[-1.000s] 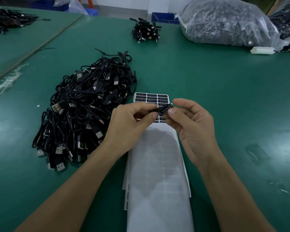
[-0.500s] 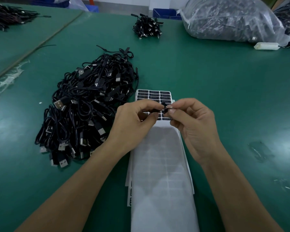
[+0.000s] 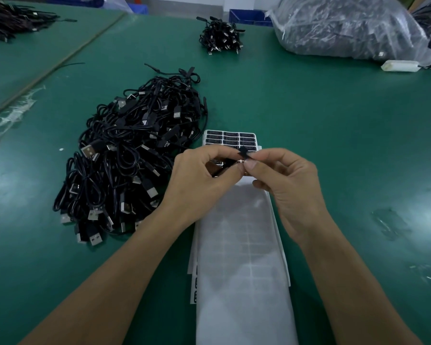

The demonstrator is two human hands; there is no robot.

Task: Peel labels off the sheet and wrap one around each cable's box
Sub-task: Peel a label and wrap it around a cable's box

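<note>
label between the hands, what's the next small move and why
Probably fold the loose end of the label down and press it flat onto the cable's box. The left hand grips the box, the right hand pinches the label, and one black flap sticks up between the two hands, so the wrap looks unfinished.

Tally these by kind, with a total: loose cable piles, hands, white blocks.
Cable piles: 3
Hands, left hand and right hand: 2
White block: 1
Total: 6
</note>
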